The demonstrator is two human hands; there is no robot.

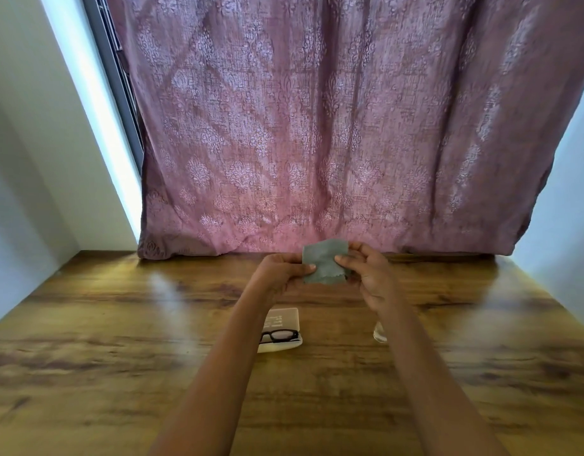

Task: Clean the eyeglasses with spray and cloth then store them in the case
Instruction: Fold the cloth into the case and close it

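Observation:
A small grey cleaning cloth (325, 261) is held up above the table between both hands. My left hand (280, 271) pinches its left edge and my right hand (369, 274) pinches its right edge. Below my left forearm, black-framed eyeglasses (280, 335) lie in an open white case (284, 319) on the wooden table (119, 324). My forearm hides the left part of the glasses and case. A clear object (380, 334), possibly the spray bottle, shows beside my right forearm, mostly hidden.
A pink patterned curtain (316, 126) hangs behind the table's far edge. White walls close in on the left and right. A window frame (119, 77) runs beside the curtain at the upper left.

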